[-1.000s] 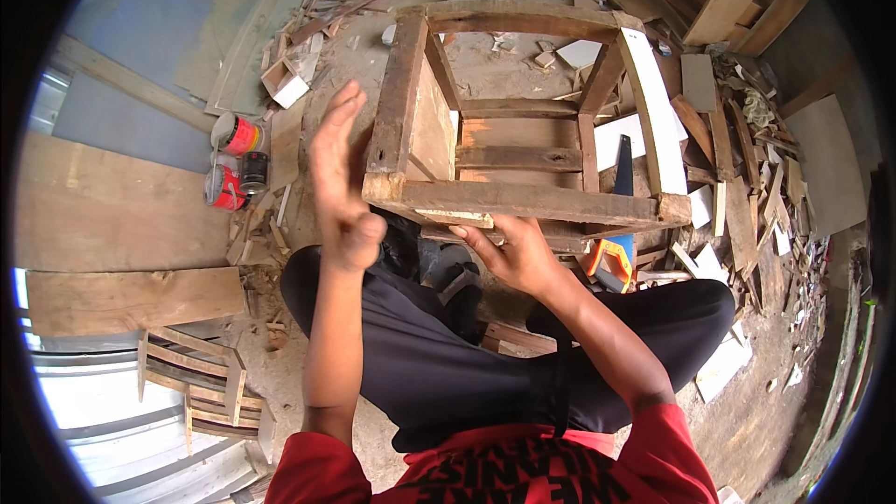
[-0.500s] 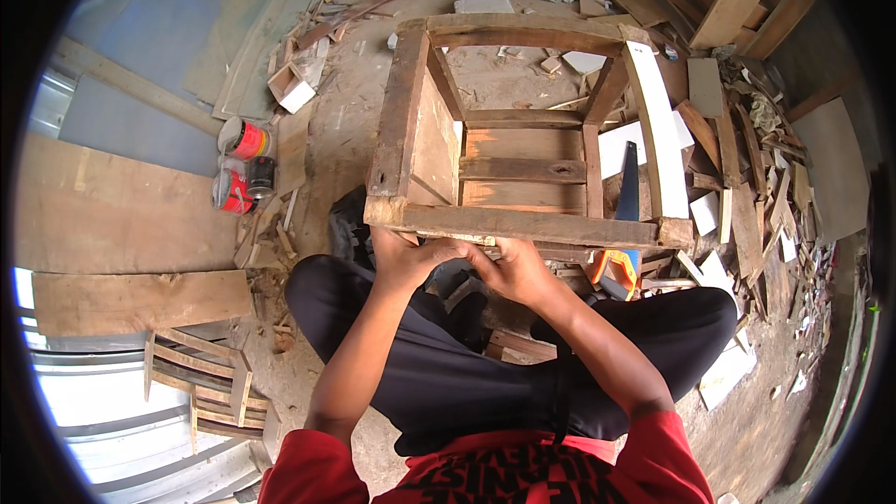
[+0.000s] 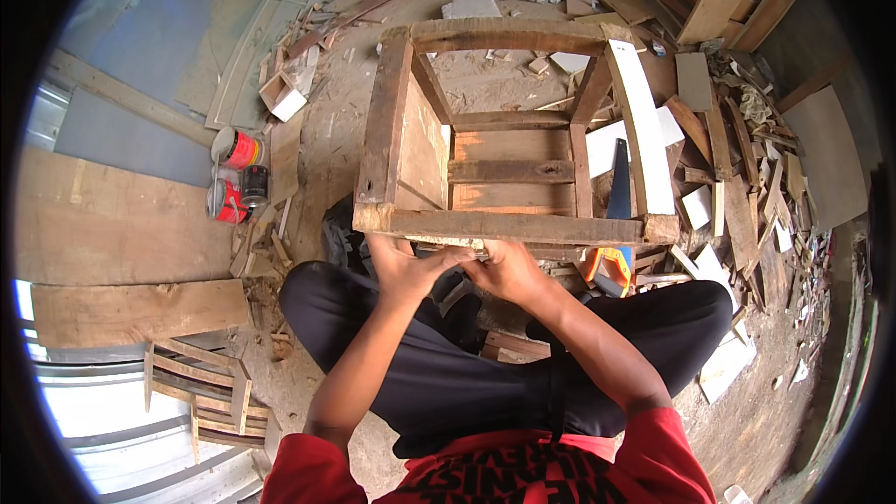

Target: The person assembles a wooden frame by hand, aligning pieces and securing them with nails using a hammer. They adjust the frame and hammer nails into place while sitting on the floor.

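A wooden box frame (image 3: 523, 227) stands in front of me, built of worn brown bars with a panel on its left side and slats at its bottom. Its right top bar (image 3: 637, 131) has a white face. My left hand (image 3: 407, 273) is closed on the near side of the frame, fingers hidden beneath the near bar. Close beside it, my right hand (image 3: 510, 273) grips the same side, and the two thumbs nearly meet. A pale strip shows on the near side just above the thumbs; its kind is unclear.
A handsaw (image 3: 611, 268) with an orange and yellow handle lies right of the frame. Wood offcuts (image 3: 742, 219) are heaped farther right. Several paint cans (image 3: 227, 201) stand at left, near plywood sheets (image 3: 121, 224). A slatted wooden piece (image 3: 201, 383) lies lower left.
The whole view has shifted slightly, with the frame now a little farther left in it. Both hands keep their places on the near side, thumbs slightly closer to each other.
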`<action>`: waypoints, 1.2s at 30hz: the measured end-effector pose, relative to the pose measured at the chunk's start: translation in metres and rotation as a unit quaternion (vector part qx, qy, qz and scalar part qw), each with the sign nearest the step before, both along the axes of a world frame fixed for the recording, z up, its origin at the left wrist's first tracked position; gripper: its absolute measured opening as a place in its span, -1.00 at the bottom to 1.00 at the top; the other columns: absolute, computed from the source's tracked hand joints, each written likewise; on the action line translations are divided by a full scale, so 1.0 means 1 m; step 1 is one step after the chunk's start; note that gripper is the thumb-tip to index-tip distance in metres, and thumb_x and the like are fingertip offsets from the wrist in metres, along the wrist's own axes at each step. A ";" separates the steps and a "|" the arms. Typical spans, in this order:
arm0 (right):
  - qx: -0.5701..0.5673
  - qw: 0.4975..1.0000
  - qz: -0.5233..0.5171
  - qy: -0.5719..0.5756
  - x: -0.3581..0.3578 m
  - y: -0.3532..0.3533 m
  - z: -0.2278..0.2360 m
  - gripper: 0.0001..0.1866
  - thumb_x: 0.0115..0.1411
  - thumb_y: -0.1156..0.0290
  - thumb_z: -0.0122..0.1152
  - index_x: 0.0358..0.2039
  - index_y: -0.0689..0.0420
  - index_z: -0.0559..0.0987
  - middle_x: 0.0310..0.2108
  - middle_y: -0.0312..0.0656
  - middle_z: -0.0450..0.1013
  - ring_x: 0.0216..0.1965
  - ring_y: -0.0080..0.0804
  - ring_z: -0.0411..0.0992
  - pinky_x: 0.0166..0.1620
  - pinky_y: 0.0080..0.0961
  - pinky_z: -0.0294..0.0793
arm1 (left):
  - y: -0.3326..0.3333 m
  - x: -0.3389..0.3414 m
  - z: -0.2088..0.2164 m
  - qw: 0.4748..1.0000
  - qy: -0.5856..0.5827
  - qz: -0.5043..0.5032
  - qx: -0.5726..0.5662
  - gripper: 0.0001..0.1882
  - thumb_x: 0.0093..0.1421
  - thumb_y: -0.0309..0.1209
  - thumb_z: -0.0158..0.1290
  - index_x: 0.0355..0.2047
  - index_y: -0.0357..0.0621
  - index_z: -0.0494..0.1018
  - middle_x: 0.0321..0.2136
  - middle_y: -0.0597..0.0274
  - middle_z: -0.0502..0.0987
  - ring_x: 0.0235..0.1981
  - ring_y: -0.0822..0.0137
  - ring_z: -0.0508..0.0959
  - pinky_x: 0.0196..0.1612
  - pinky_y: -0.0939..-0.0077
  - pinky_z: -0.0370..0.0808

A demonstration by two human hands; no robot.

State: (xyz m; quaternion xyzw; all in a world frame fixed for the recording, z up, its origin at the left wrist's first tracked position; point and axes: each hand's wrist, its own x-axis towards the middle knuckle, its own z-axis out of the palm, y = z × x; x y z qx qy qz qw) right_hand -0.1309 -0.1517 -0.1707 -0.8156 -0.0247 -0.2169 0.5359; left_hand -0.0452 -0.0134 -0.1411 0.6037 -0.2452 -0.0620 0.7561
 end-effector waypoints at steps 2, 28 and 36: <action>-0.006 0.998 0.030 0.054 -0.004 -0.004 -0.018 -0.66 0.13 0.51 0.31 -0.07 -0.04 0.56 -0.30 -0.02 0.58 -0.24 0.14 0.53 -0.23 -0.16 0.55 | -0.009 -0.010 0.008 0.994 -0.099 0.028 0.025 0.29 -0.23 -0.27 0.60 0.31 -0.20 -0.12 0.27 -0.03 0.11 0.29 0.17 0.22 0.29 0.18 0.27; -0.105 0.980 -0.166 0.008 -0.008 -0.029 -0.027 -0.63 0.01 0.55 0.30 -0.09 0.15 0.60 -0.24 0.12 0.55 -0.23 0.21 0.52 -0.21 -0.08 0.55 | 0.004 -0.068 0.002 0.944 -0.294 0.145 0.049 -0.08 -0.05 -0.34 0.48 0.21 -0.28 0.16 0.12 -0.04 0.27 0.13 0.09 0.34 0.25 0.19 0.29; -0.056 0.986 -0.159 0.015 -0.022 -0.035 -0.025 -0.52 0.02 0.58 0.22 0.03 0.25 0.51 -0.14 0.22 0.51 -0.08 0.30 0.46 -0.07 0.00 0.50 | -0.056 -0.047 -0.001 0.972 -0.200 -0.024 0.123 -0.18 0.12 -0.46 0.34 0.31 -0.36 0.16 0.24 -0.07 0.33 0.26 0.11 0.35 0.29 0.21 0.30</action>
